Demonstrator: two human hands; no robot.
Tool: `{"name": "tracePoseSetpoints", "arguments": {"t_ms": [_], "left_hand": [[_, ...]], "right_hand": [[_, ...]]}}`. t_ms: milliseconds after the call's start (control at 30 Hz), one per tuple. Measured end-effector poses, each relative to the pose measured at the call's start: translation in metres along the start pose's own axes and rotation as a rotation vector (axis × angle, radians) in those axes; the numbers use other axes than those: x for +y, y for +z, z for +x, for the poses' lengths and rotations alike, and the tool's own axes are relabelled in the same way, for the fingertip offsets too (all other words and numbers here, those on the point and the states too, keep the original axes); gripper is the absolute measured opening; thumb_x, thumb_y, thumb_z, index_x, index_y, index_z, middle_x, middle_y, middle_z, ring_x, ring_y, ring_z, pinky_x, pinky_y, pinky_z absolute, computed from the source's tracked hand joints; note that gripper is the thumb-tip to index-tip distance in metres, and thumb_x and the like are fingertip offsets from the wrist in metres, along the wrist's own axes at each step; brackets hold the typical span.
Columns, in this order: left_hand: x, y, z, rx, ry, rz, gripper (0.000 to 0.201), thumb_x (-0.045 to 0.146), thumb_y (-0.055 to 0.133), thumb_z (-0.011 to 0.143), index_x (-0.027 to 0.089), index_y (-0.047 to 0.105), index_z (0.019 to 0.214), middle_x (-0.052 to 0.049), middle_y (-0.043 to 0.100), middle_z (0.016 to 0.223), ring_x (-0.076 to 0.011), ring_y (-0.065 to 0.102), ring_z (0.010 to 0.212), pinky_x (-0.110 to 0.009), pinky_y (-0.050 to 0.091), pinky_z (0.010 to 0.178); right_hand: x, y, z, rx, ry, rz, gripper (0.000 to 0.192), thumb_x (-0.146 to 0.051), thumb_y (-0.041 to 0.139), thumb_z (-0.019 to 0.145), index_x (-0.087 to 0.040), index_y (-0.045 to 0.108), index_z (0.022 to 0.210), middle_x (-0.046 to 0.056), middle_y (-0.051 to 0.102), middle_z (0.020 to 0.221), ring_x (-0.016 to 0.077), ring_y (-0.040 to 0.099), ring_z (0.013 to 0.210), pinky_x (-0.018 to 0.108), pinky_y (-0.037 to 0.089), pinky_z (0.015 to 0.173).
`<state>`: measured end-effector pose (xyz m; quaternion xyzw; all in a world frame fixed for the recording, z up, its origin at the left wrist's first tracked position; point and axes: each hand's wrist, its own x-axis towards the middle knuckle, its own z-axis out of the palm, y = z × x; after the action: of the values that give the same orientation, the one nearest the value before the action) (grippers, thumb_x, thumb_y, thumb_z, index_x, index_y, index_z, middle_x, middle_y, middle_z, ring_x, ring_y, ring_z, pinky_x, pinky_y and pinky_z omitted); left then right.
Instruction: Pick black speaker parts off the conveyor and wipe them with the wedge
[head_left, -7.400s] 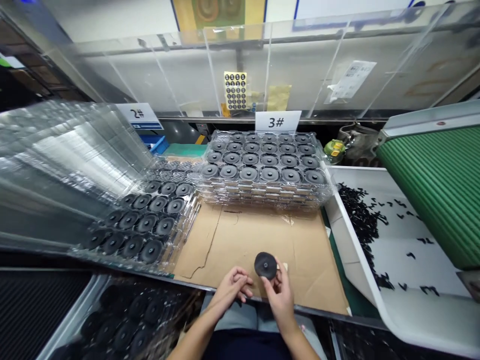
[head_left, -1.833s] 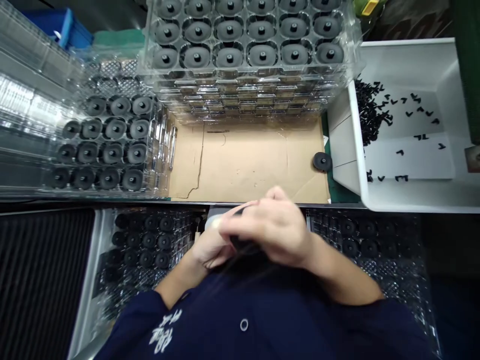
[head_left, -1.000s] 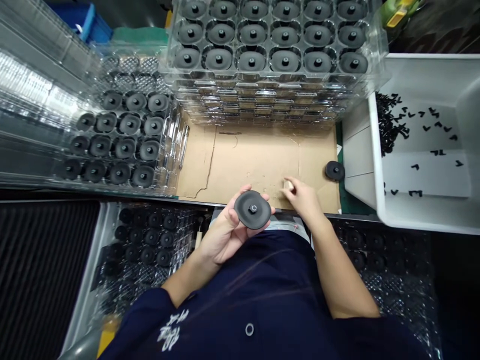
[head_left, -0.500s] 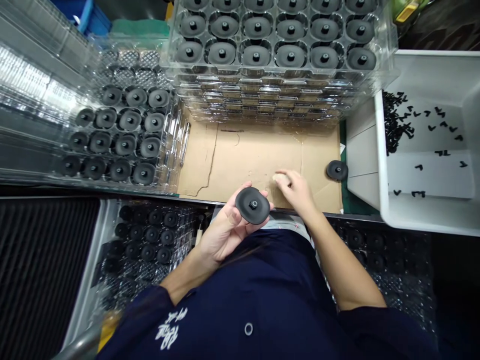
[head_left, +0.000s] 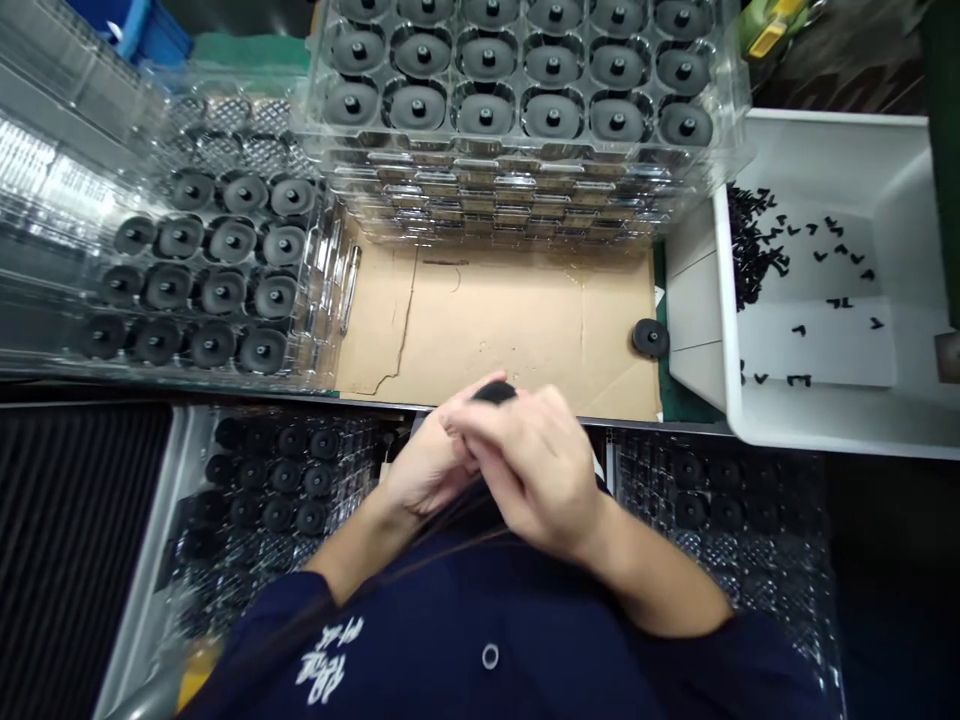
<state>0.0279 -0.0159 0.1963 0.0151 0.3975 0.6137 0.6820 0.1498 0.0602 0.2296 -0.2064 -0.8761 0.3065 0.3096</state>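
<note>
- Work surface (head_left: 525, 320) covered by a creased sheet of brown cardboard, seen from above, with a dark blue garment filling the lower part of the view.
- Left hand (head_left: 420, 465) and right hand (head_left: 536, 465) brought together over the near edge of the surface, right laid partly across left.
- Fingers of both curled around a black round part (head_left: 495, 391); only its top edge visible above the knuckles, the rest hidden, so exact grip on it impossible to tell.
- Second black round part (head_left: 649, 338) lying loose at the right edge of the cardboard, just beside the white bin (head_left: 694, 300), well apart from the hands.
- White bin holding a scatter of small black clips (head_left: 754, 250), heaped thickest along its left side.
- Stack of clear trays (head_left: 517, 190) at the far side of the cardboard, top layer filled with black round parts, one per pocket.
- Another clear tray (head_left: 322, 250) to the left, tilted, partly filled with the same black parts in rows.
- Lower trays (head_left: 270, 480) beneath the surface edge on both sides of the body, dim, with more black parts inside.
</note>
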Motion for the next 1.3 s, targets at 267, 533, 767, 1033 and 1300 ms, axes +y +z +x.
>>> {"name": "tracePoseSetpoints", "arguments": {"t_ms": [267,533,767,1033,1300], "left_hand": [[0.0,0.0,-0.008,-0.022,-0.164,-0.054,0.051,0.008,0.082,0.059,0.022,0.07,0.107,0.001,0.074,0.093,-0.0127,0.069,0.087,-0.018,0.053,0.081],[-0.007,-0.002,-0.009,-0.117,-0.186,-0.038,0.03,0.016,0.082,0.063,0.015,0.072,0.091,0.0,0.07,0.074,-0.0174,0.069,0.079,-0.022,0.055,0.075],[-0.003,0.003,-0.011,-0.151,-0.172,-0.115,0.047,0.006,0.078,0.065,0.027,0.069,0.107,-0.001,0.072,0.111,-0.0216,0.07,0.094,-0.028,0.059,0.076],[0.0,0.002,-0.01,-0.225,-0.162,-0.173,0.061,0.031,0.088,0.057,0.024,0.065,0.114,-0.01,0.069,0.118,-0.0258,0.068,0.1,-0.031,0.059,0.078],[-0.008,0.003,-0.005,-0.17,-0.182,-0.129,0.062,0.027,0.088,0.056,0.027,0.064,0.113,-0.005,0.071,0.111,-0.0217,0.069,0.094,-0.029,0.057,0.078]], "right_hand": [[0.001,-0.023,-0.01,-0.009,-0.119,-0.26,0.02,-0.015,0.05,0.092,-0.018,0.063,0.107,0.002,0.063,0.073,0.0121,0.048,0.063,0.03,0.03,0.064],[0.003,-0.019,0.004,-0.083,-0.076,-0.101,0.027,-0.019,0.041,0.098,-0.019,0.067,0.105,0.001,0.059,0.069,0.0115,0.049,0.066,0.029,0.035,0.065],[0.052,-0.027,-0.011,-0.073,0.365,0.06,0.027,-0.023,0.049,0.094,-0.022,0.064,0.116,0.004,0.068,0.103,0.0135,0.062,0.089,0.027,0.049,0.078],[0.072,0.03,-0.085,-0.327,0.799,0.38,0.032,-0.032,0.049,0.088,-0.022,0.067,0.113,0.005,0.071,0.104,0.0213,0.068,0.089,0.033,0.055,0.076],[0.035,-0.023,-0.042,0.187,0.237,-0.141,0.04,-0.017,0.057,0.088,-0.032,0.057,0.126,-0.001,0.069,0.111,0.0136,0.064,0.088,0.028,0.045,0.078]]}}
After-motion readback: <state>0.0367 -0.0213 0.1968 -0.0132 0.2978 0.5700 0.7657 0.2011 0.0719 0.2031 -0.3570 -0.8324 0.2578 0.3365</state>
